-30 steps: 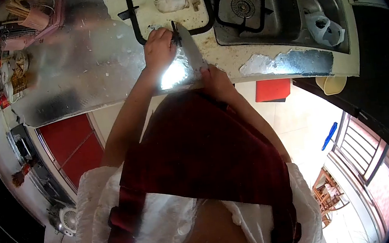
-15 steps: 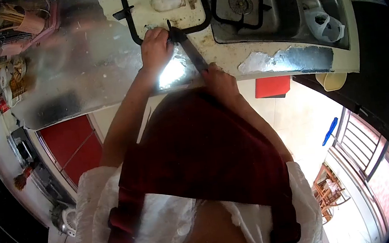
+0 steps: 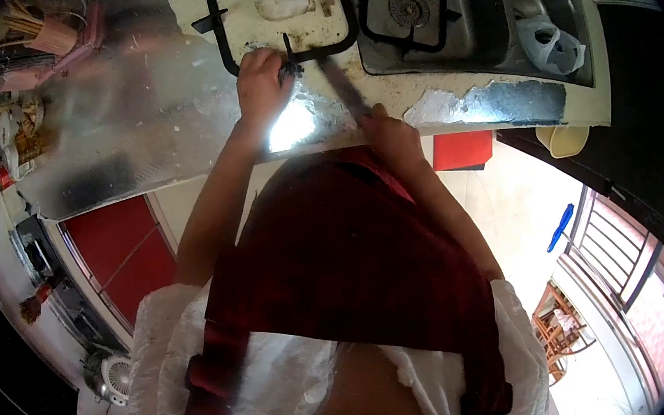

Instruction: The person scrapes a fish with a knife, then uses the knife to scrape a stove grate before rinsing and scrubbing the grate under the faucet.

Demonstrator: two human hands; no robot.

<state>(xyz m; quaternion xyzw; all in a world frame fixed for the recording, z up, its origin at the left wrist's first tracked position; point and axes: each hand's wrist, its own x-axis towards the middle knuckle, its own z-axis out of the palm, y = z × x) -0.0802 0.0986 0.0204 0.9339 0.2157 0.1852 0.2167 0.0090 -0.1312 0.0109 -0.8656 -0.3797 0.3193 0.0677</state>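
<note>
My left hand (image 3: pixel 263 87) is closed around the front edge of a square black pan grate (image 3: pixel 222 42), near its upright prong. My right hand (image 3: pixel 395 140) grips the handle end of a knife (image 3: pixel 344 88). Its dark blade is blurred and points up and left, its tip close to the grate's front right corner. Inside the grate's frame lies a crumpled whitish cloth or wad (image 3: pixel 286 1). Under and around the grate the cream countertop (image 3: pixel 327 96) is stained, with patches of torn foil (image 3: pixel 436 107).
A second, smaller black grate (image 3: pixel 371 16) rests over the steel sink (image 3: pixel 481 6). A white plastic bag (image 3: pixel 551 46) sits in the right basin. Pink holders with sticks (image 3: pixel 52 36) stand at the left. A yellow container (image 3: pixel 564 140) is below the counter's right end.
My right hand and the knife have shifted to the right, so the blade is now away from the grate's prong. My left hand stays at the grate's edge.
</note>
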